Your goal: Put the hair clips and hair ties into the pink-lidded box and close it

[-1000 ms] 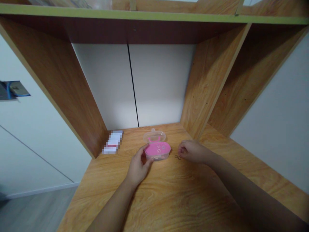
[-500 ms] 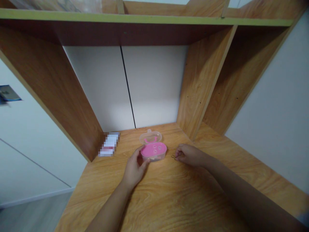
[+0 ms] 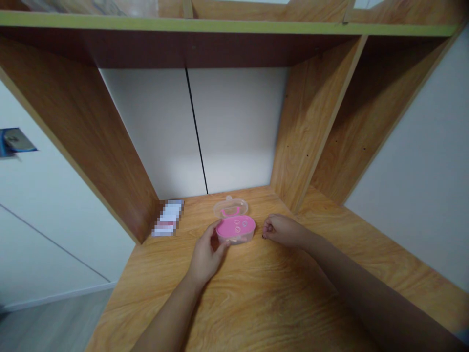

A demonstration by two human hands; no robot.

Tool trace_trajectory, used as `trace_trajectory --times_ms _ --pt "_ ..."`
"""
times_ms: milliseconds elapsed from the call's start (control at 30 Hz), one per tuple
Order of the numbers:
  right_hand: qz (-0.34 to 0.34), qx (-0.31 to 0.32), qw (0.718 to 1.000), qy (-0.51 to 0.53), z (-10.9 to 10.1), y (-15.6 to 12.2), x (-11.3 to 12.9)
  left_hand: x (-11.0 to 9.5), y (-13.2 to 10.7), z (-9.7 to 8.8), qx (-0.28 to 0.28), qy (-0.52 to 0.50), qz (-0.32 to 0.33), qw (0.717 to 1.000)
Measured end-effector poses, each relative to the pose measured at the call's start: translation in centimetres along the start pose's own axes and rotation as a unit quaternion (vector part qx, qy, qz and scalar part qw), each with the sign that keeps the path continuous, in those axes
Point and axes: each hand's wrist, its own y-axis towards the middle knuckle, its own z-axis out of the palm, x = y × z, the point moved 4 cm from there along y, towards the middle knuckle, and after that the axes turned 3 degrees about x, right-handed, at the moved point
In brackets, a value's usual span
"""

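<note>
A small pink oval box (image 3: pixel 236 229) sits on the wooden desk (image 3: pixel 256 293) with its clear lid (image 3: pixel 230 209) swung back. My left hand (image 3: pixel 205 254) rests against the box's left side, thumb and fingers apart around it. To the right of the box, my right hand (image 3: pixel 280 230) is curled with the fingertips pinched on a small dark elastic band (image 3: pixel 264 236), which barely shows at the fingertips just above the desk.
A blurred white and red packet (image 3: pixel 168 217) lies at the back left of the desk. Wooden side panels (image 3: pixel 304 132) and an upper shelf (image 3: pixel 220 27) enclose the nook. The floor (image 3: pixel 47 322) drops away on the left.
The small dark band lay on the desk beside my right hand; the hand has closed its fingertips on it and shifted slightly left toward the box. My left hand stays at the box.
</note>
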Motion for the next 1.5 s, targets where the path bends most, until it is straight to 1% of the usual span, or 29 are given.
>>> trace_trajectory --times_ms 167,300,500,600,700,800,867,933,1033,1133,1233,1300,1500 --pt "0.004 0.003 0.999 -0.045 0.0 0.4 0.3 0.0 0.0 0.0 0.004 0.009 0.005 1.0" --pt "0.011 0.018 0.996 -0.092 -0.2 0.5 0.6 -0.1 0.0 0.0 0.005 0.011 0.01 1.0" --pt "-0.019 0.021 0.987 -0.157 -0.4 0.3 2.4 -0.2 0.0 -0.1 0.005 0.006 0.01 1.0" --pt "-0.03 0.02 0.985 -0.17 -1.0 0.1 2.8 -0.3 0.0 -0.2 0.003 0.014 0.013 1.0" --pt "-0.031 0.002 0.986 -0.164 -2.4 0.2 3.1 -0.2 0.0 -0.2 0.001 0.024 0.015 1.0" --pt "-0.048 -0.035 0.989 -0.134 -4.1 0.5 4.7 0.0 0.0 -0.1 -0.003 0.024 0.018 1.0" --pt "-0.073 -0.051 0.988 -0.124 -4.9 0.8 6.6 0.2 0.0 0.0 -0.006 0.012 0.017 1.0" --pt "-0.097 -0.047 0.985 -0.134 -5.2 1.3 8.8 0.2 0.0 0.0 -0.004 -0.002 0.012 1.0" --pt "-0.13 -0.04 0.977 -0.165 -4.8 2.3 11.7 0.3 0.0 0.0 0.004 -0.004 0.005 1.0" --pt "-0.149 -0.053 0.966 -0.203 -3.7 3.5 13.4 0.5 0.0 0.0 0.003 0.006 0.002 1.0" --pt "-0.143 -0.05 0.963 -0.223 -2.6 4.5 13.9 0.6 0.0 0.0 -0.001 0.007 0.003 1.0" --pt "-0.142 -0.052 0.962 -0.226 -2.3 4.7 14.0 0.7 0.1 0.1 0.0 0.002 0.003 1.0" --pt "-0.166 -0.069 0.958 -0.223 -2.7 4.0 14.1 0.5 0.0 0.1 -0.004 -0.009 0.001 1.0"
